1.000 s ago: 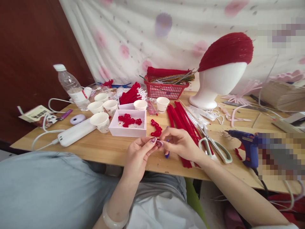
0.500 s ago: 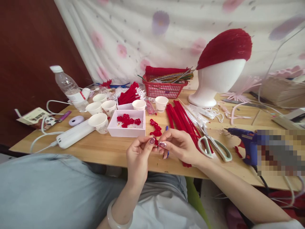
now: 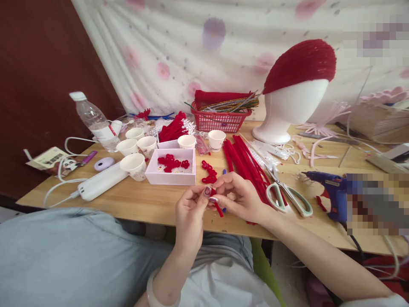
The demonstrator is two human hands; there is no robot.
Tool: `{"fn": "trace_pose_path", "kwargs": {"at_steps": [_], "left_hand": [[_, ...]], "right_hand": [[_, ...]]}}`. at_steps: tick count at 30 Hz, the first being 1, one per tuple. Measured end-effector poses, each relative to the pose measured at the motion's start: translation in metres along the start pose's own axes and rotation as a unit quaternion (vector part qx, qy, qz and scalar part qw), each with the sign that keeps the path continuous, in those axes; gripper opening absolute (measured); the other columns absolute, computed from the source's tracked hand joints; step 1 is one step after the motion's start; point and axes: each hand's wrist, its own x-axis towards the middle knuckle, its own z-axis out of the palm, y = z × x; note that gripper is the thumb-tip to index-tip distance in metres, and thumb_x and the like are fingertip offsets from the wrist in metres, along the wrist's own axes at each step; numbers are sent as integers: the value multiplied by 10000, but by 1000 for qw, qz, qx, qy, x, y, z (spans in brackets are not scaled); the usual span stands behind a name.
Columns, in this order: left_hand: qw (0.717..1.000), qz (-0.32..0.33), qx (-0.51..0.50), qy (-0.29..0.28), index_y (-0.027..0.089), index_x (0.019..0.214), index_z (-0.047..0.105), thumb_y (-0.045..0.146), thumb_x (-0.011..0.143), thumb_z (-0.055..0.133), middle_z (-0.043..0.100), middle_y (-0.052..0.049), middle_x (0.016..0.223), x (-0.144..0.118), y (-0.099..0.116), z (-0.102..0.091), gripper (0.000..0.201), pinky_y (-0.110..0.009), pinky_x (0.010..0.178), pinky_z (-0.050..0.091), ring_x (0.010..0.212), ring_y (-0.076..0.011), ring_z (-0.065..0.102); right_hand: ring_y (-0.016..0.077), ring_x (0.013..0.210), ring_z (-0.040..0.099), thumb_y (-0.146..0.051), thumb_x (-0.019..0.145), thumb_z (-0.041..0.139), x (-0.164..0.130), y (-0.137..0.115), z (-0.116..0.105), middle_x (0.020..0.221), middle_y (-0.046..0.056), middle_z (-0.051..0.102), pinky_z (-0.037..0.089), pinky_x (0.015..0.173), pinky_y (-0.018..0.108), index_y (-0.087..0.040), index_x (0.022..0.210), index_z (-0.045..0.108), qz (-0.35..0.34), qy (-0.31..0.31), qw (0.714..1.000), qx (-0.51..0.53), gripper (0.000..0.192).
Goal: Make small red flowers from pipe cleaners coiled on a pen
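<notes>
Hands have dropped a little closer to the body, left hand (image 3: 191,209) and right hand (image 3: 238,196) both pinching a red stick (image 3: 217,207) between their fingertips, scissors (image 3: 289,198) just right.

Head camera, looking down, close over table (image 3: 143,204).
</notes>
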Motion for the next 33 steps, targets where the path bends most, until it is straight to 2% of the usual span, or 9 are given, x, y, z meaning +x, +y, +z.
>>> {"fn": "trace_pose_path", "kwargs": {"at_steps": [4, 8, 11, 14, 17, 21, 25, 29, 33], "left_hand": [[1000, -11, -14, -2, 147, 716, 733, 347, 552, 942, 727, -8, 649, 0, 2, 1, 333, -168, 532, 524, 532, -88, 628], [999, -35, -34, -16, 146, 718, 740, 342, 566, 936, 724, -8, 646, 1, -1, -1, 316, -172, 492, 510, 514, -86, 613], [996, -63, -58, -28, 147, 743, 761, 321, 555, 944, 738, -9, 690, 4, -2, -3, 315, -157, 503, 518, 531, -74, 619], [993, -82, -71, -39, 141, 729, 765, 297, 526, 959, 733, -5, 680, 10, -2, -6, 321, -145, 517, 522, 527, -62, 615], [992, -92, -74, -55, 137, 696, 754, 314, 527, 959, 695, 6, 613, 16, -2, -8, 319, -142, 487, 496, 502, -59, 586], [986, -124, -73, -83, 134, 702, 747, 339, 552, 949, 661, 11, 589, 19, -4, -8, 325, -157, 465, 453, 488, -61, 541], [984, -135, -79, -82, 140, 708, 742, 296, 532, 958, 686, 6, 635, 20, -5, -9, 319, -153, 474, 401, 518, -57, 544], [983, -129, -64, -116, 152, 767, 753, 328, 585, 931, 720, -19, 694, 23, -6, -11, 309, -206, 560, 447, 620, -116, 626], [981, -123, -62, -134, 154, 758, 741, 352, 596, 923, 724, -35, 715, 26, -8, -13, 314, -276, 654, 500, 739, -192, 681]], "right_hand": [[97, 495, 568, -280, 953, 618, 0, 1, 1, 631, -50, 576, 410, 433, 186, -214, 1006, 496, 7, 0, 1000, 6, 148], [87, 473, 519, -277, 958, 598, 2, -1, 1, 606, -84, 520, 414, 465, 194, -208, 1078, 491, 16, 1, 1000, 9, 175], [94, 486, 523, -276, 960, 575, 4, -3, -1, 603, -75, 539, 408, 475, 196, -194, 1099, 517, 19, -20, 999, -40, 172], [100, 502, 534, -292, 961, 563, 5, -1, -3, 632, -36, 602, 392, 479, 199, -190, 985, 554, -4, -23, 991, -130, 105], [109, 530, 539, -317, 980, 525, 5, 2, -4, 683, -9, 627, 393, 500, 210, -195, 913, 540, -19, -10, 984, -177, 140], [113, 543, 519, -365, 1041, 405, 4, 3, -3, 659, -25, 556, 400, 510, 215, -208, 883, 487, 10, -11, 994, -109, 237], [104, 527, 472, -437, 1033, 434, 4, 3, -1, 669, -46, 495, 389, 489, 214, -216, 893, 437, 44, -31, 999, 7, 262], [96, 509, 429, -511, 1012, 454, 6, 4, 0, 666, -57, 462, 381, 474, 218, -213, 871, 435, 108, -48, 990, 72, 330], [100, 501, 408, -542, 1002, 457, 6, 5, 3, 610, -72, 436, 367, 474, 222, -204, 871, 461, 136, -59, 980, 134, 363]]}}
